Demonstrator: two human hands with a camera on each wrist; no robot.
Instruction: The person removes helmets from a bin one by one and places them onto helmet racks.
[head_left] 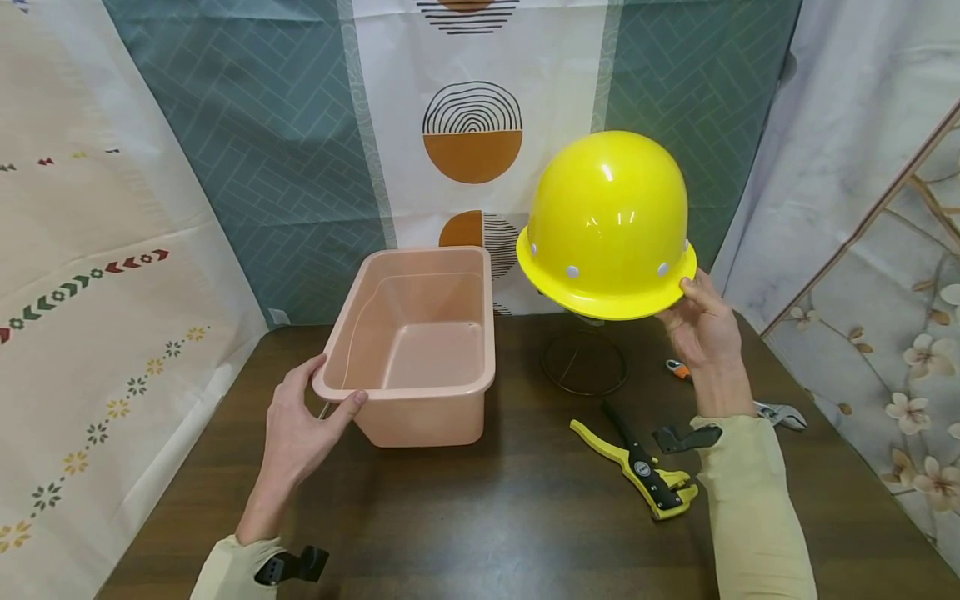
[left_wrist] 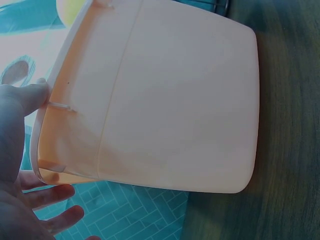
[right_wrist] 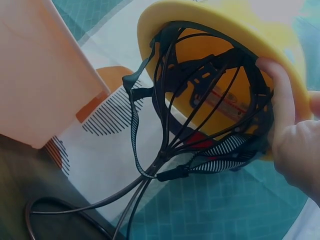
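Note:
My left hand (head_left: 300, 429) grips the near left corner of a pink plastic basin (head_left: 420, 421), thumb on the front rim and index finger along the side. In the left wrist view, the other fingers (left_wrist: 62, 220) are spread beside the basin. At the right, my right hand (head_left: 705, 329) holds the brim of a yellow hard hat (head_left: 611, 217), thumb on top and fingers beneath. The right wrist view shows the hat over a dark wire stand (right_wrist: 162, 157), whose wires fan out inside it. A chin strap (right_wrist: 134, 125) hangs from the hat.
A yellow-and-black wire stripper (head_left: 642, 471) lies on the dark wooden table (head_left: 465, 517) before the stand. Partly behind my right forearm are an adjustable wrench (head_left: 783, 415) and an orange-and-grey tool (head_left: 678, 369). Patterned curtains (head_left: 292, 167) hang behind and at both sides.

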